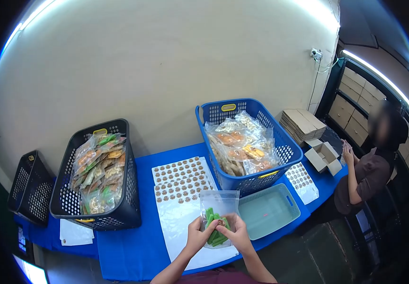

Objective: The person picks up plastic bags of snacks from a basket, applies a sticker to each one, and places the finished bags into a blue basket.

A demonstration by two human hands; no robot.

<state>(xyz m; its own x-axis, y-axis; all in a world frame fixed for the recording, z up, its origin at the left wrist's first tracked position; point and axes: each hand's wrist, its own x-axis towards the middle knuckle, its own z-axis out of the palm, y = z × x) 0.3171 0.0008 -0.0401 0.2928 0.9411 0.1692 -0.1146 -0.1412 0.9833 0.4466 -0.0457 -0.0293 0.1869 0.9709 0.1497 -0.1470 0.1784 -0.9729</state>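
Observation:
A clear zip bag of green stick-shaped snacks is held upright between my two hands, above the sticker sheets. My left hand grips its left side and my right hand its right side. Both thumbs meet on the bag's front at a small round brown sticker. The fingers behind the bag are mostly hidden. Just beyond my hands lie white sheets with rows of round brown stickers; the nearer part of the sheet is bare.
A blue basket and a dark basket hold filled bags. Right of my hands sits a pale green tray. Another sticker sheet, an open carton and stacked flat cardboard are farther right, beside a person.

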